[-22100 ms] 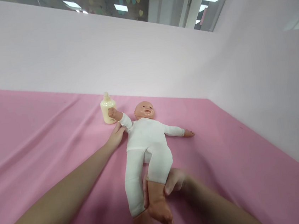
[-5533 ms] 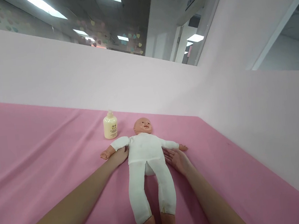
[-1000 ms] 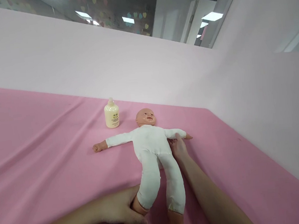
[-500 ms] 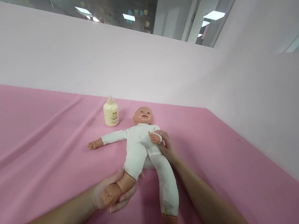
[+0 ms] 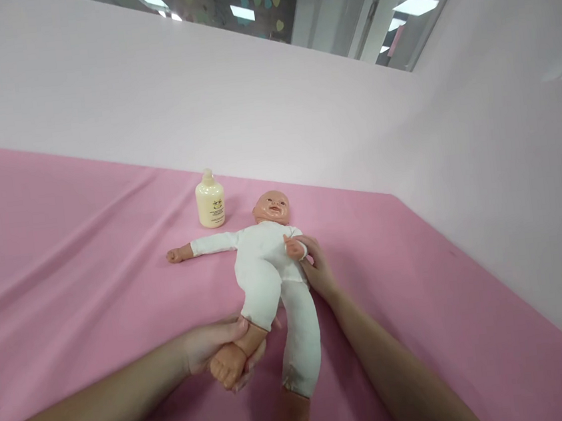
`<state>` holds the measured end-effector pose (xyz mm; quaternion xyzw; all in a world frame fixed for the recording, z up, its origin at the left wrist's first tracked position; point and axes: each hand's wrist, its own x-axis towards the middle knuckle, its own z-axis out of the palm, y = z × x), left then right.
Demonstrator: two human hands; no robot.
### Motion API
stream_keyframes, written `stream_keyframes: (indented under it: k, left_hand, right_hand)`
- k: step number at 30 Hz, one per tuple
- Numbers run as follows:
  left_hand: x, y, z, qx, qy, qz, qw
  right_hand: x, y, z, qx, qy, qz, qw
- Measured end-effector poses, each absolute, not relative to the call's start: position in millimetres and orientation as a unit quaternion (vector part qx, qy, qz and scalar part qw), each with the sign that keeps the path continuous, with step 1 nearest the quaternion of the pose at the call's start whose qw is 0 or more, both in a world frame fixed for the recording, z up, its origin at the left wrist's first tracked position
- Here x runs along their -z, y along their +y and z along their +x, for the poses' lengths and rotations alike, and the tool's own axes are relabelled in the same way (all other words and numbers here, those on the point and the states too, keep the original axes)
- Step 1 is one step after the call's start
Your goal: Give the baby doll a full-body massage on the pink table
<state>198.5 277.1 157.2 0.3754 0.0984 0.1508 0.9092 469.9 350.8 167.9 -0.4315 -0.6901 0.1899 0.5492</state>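
A baby doll (image 5: 267,272) in a white suit lies face up on a pink cloth (image 5: 75,259). My left hand (image 5: 209,344) grips the doll's bare foot on the left, with that leg bent up and outward. My right hand (image 5: 317,270) holds the doll's arm folded across its chest at the wrist. The doll's other arm lies stretched out to the left, and its other leg lies straight toward me. A cream lotion bottle (image 5: 210,202) stands upright just behind the outstretched arm, apart from both hands.
The pink cloth (image 5: 448,327) covers the whole surface. Pale pink walls (image 5: 497,167) rise behind and on the right and meet in a corner. Ceiling lights show above the back wall.
Over the last second my left hand took the doll's left-side foot and bent that leg up and outward. My right hand folded the doll's right-side arm onto its chest.
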Motion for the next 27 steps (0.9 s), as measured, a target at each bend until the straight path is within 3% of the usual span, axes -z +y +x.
stream_keyframes:
  k: [4,7,14,20,27]
  left_hand:
    - [-166,275,196,-0.032,0.025,0.421,0.906]
    - [-173,278,198,0.055,-0.028,0.482,0.874]
    - [-173,281,198,0.090,-0.033,0.516,0.851]
    - [-168,283,186,-0.008,-0.141,0.309,0.941]
    - [-179,289,200,-0.243,0.077,0.228,0.940]
  right_hand:
    - [-163,356,472,-0.319,-0.536,-0.487,0.612]
    - [-159,361,475,-0.354,-0.440,-0.491,0.663]
    - [-155,370,486,-0.434,-0.337,-0.461,0.696]
    - [-160,362,478,-0.326,-0.433,-0.507,0.670]
    - [-165,356,475,-0.156,-0.676,-0.483,0.534]
